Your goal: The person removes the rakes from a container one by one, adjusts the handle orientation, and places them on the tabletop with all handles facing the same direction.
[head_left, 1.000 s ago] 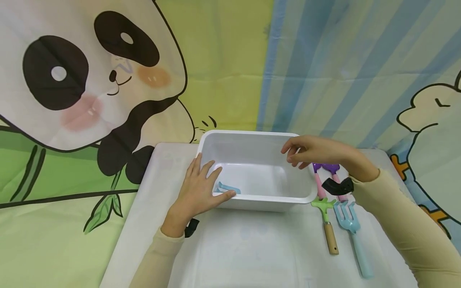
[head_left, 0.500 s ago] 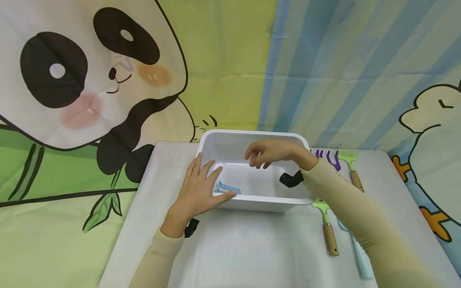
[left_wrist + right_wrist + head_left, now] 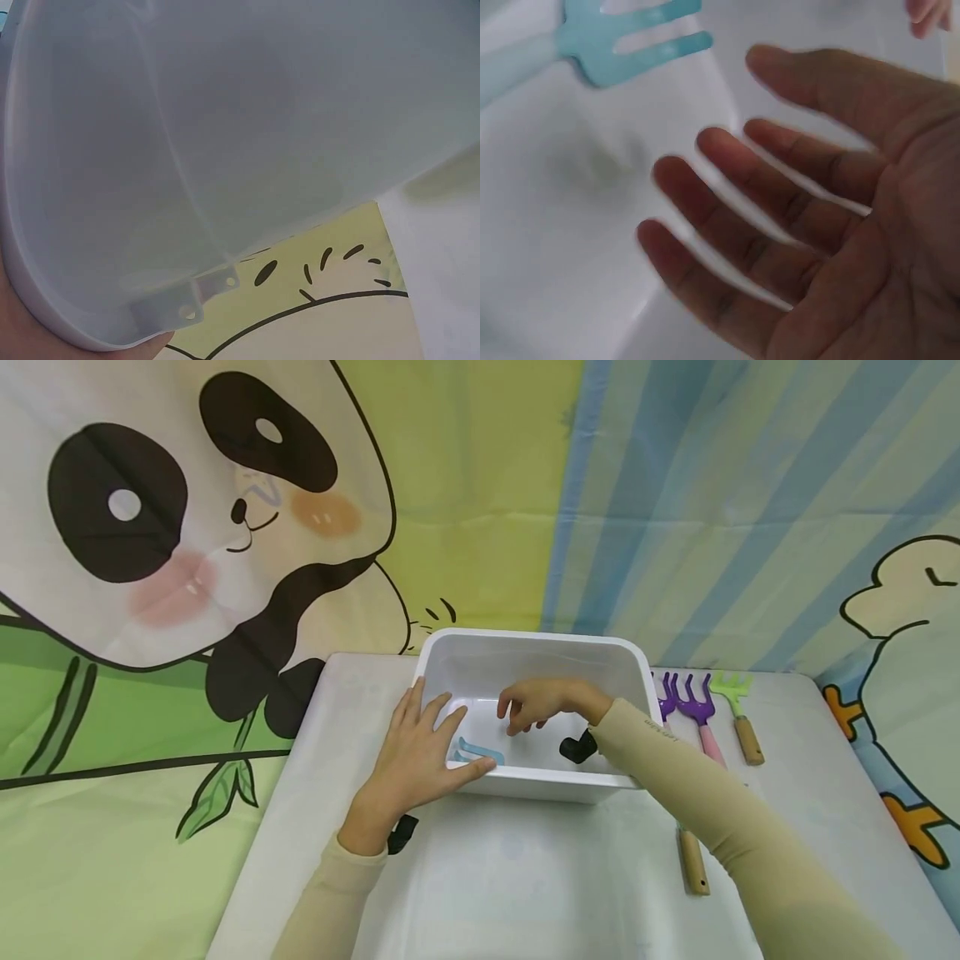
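A white plastic bin (image 3: 540, 785) stands on the table. My left hand (image 3: 416, 747) rests on its left front corner, fingers spread and thumb along the front rim. Inside, near that corner, lie the blue tines of a garden hand fork (image 3: 482, 751); the front wall hides the rest in the head view. The right wrist view shows this fork (image 3: 622, 41) with a pale handle. My right hand (image 3: 551, 700) reaches down into the bin, holding nothing. Its fingers (image 3: 705, 202) are loosely bent and apart from the fork. The left wrist view shows mostly the bin's side (image 3: 247, 112).
Right of the bin lie purple hand forks (image 3: 699, 708) with pink handles and a green fork (image 3: 731, 689) with a wooden handle. Another wooden handle (image 3: 693, 864) shows beside my right sleeve (image 3: 712, 810). A printed panda curtain (image 3: 480, 510) hangs behind the table.
My right hand has moved left from above the bin's right rim and lowered into the bin. The right sleeve now covers some tools on the right. My left hand keeps its place.
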Demonstrator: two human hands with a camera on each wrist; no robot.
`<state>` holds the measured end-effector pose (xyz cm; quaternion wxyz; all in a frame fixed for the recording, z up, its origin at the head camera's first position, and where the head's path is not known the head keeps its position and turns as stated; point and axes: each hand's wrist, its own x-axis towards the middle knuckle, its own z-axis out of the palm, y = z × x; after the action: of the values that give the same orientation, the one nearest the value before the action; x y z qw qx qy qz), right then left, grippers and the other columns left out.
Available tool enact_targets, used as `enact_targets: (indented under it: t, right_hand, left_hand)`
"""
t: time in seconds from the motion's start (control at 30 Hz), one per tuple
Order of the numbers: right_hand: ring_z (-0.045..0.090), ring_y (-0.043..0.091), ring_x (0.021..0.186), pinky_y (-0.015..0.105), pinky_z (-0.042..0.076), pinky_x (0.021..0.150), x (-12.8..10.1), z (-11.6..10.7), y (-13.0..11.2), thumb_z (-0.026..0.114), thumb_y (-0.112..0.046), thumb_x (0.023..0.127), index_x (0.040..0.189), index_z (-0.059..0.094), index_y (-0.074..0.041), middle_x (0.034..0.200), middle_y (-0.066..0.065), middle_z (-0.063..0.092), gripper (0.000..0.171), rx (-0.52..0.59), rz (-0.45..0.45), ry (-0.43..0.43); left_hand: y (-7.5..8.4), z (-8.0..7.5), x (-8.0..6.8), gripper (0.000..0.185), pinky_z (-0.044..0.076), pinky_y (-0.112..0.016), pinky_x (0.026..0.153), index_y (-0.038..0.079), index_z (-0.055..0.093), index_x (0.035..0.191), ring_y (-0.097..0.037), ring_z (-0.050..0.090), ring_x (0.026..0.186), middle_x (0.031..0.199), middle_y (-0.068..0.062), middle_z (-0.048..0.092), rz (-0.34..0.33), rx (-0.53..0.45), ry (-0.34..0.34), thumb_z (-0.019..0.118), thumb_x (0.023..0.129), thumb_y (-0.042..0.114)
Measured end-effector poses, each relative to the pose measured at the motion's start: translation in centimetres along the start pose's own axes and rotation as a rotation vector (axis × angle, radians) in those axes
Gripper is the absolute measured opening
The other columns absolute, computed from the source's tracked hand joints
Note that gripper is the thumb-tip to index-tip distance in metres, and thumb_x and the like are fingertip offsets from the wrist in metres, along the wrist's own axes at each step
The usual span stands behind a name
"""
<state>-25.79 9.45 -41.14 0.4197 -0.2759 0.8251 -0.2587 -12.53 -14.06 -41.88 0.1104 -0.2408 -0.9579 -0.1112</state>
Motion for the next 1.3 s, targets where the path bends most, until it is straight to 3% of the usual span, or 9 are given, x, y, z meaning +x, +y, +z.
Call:
enact_targets:
  t: [0.23, 0.5, 0.67, 0.8, 1.07, 1.3]
  right_hand:
    - [0.064, 0.029, 0.095, 0.049, 0.055, 0.084, 1.1, 1.5, 1.6, 0.072, -0.017, 0.09, 0.126, 0.059, -0.002, 0.103, 0.007, 0.064, 0.04, 0.055, 0.098, -0.1]
    - [0.067, 0.028, 0.098, 0.051, 0.054, 0.089, 1.6, 3.0, 2.7, 0.077, -0.021, 0.086, 0.123, 0.061, -0.006, 0.109, 0.008, 0.065, 0.043, 0.103, 0.218, -0.257]
    - [0.068, 0.027, 0.093, 0.047, 0.056, 0.084, 1.8, 3.8, 2.9, 0.075, -0.019, 0.088, 0.118, 0.064, -0.007, 0.104, 0.01, 0.07, 0.034, 0.154, 0.207, -0.339]
    - [0.068, 0.024, 0.091, 0.044, 0.057, 0.08, 1.8, 4.1, 2.8, 0.071, -0.016, 0.09, 0.114, 0.067, -0.01, 0.103, 0.007, 0.07, 0.025, 0.126, 0.194, -0.371]
    - [0.065, 0.02, 0.089, 0.044, 0.056, 0.081, 1.9, 4.1, 2.9, 0.07, -0.012, 0.091, 0.111, 0.07, -0.012, 0.102, 0.005, 0.068, 0.02, 0.084, 0.196, -0.417]
    - [0.066, 0.018, 0.088, 0.041, 0.057, 0.075, 1.9, 4.1, 2.9, 0.07, -0.006, 0.089, 0.11, 0.068, -0.01, 0.103, 0.006, 0.068, 0.021, 0.083, 0.206, -0.445]
  left_hand:
    - [0.1, -0.2, -0.1, 0.094, 0.007, -0.053, 0.119, 0.008, 0.062, 0.135, -0.049, 0.012, 0.147, 0.142, -0.018, 0.051, -0.002, 0.004, 0.007, 0.042, 0.084, 0.084]
    - [0.2, -0.3, -0.2, 0.096, 0.004, -0.053, 0.119, 0.009, 0.06, 0.139, -0.047, 0.008, 0.148, 0.145, -0.017, 0.049, -0.02, 0.003, -0.024, 0.039, 0.084, 0.085]
    - [0.1, -0.2, -0.2, 0.097, 0.005, -0.052, 0.119, 0.009, 0.06, 0.139, -0.047, 0.008, 0.148, 0.145, -0.018, 0.049, -0.014, 0.002, -0.016, 0.039, 0.084, 0.086]
    - [0.1, -0.1, -0.3, 0.097, 0.005, -0.053, 0.119, 0.009, 0.06, 0.139, -0.047, 0.009, 0.148, 0.145, -0.018, 0.049, -0.009, 0.006, -0.014, 0.038, 0.084, 0.086]
    - [0.2, -0.1, -0.3, 0.097, 0.004, -0.052, 0.119, 0.008, 0.06, 0.139, -0.046, 0.008, 0.148, 0.146, -0.018, 0.048, -0.015, -0.001, -0.02, 0.039, 0.084, 0.085]
    - [0.2, -0.1, -0.3, 0.096, 0.003, -0.051, 0.119, 0.009, 0.06, 0.139, -0.046, 0.007, 0.148, 0.145, -0.017, 0.049, -0.018, -0.001, -0.023, 0.039, 0.084, 0.085]
